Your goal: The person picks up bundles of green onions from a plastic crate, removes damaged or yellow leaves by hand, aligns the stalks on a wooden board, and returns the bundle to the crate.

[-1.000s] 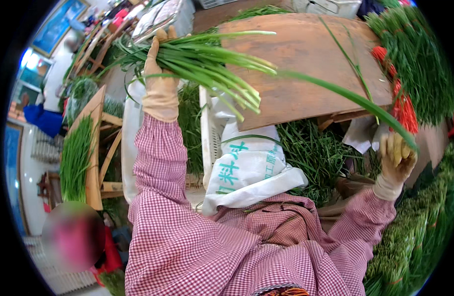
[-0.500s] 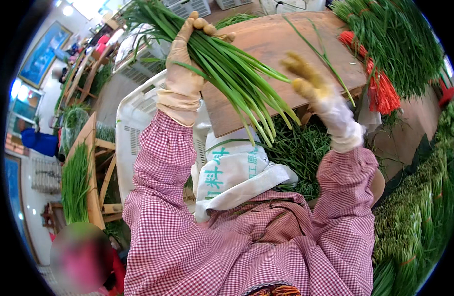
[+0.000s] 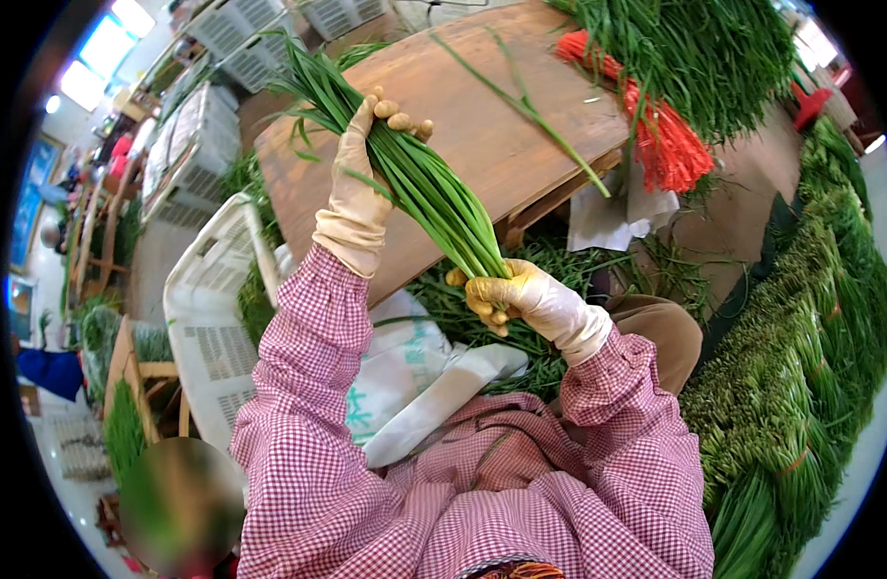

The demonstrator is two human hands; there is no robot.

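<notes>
A bunch of long green Chinese chives slants across the near part of the wooden table, held up off its surface. My left hand, in a pale rubber glove, is wrapped round the leafy upper part. My right hand, in a glove with yellow-stained fingers, is closed round the pale stem ends at the lower right. The leaf tips fan out beyond my left hand. A few loose chive stalks lie on the wooden table.
Red ties hang at the table's right edge beside a big heap of chives. Stacked bundles line the right side. A white plastic crate stands at left, and cut leaves lie below the table.
My right hand has come from the right, above the table edge, down to the stem ends and closed on them. The spread stems are now gathered together. The whole view has shifted.
</notes>
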